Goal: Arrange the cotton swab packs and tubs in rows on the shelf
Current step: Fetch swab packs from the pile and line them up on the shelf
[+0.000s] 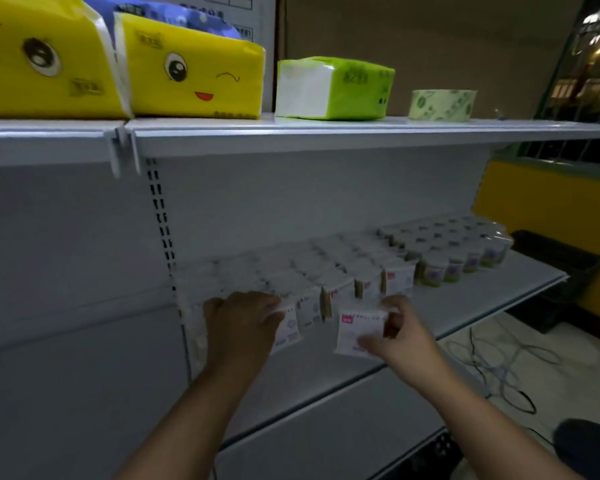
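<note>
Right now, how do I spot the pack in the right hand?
Find the lower white metal shelf. Rows of white cotton swab packs stand along it. Yours is the white pack with a pink corner label, in front of the rows, pinched by the right hand.

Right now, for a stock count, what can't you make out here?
Head view:
Grip of the left hand: its back hides the fingers and most of the left pack.
Print on the held pack in the right hand: blurred.
Count of the back packs: washed out.
Labels on the tubs: too small.
</note>
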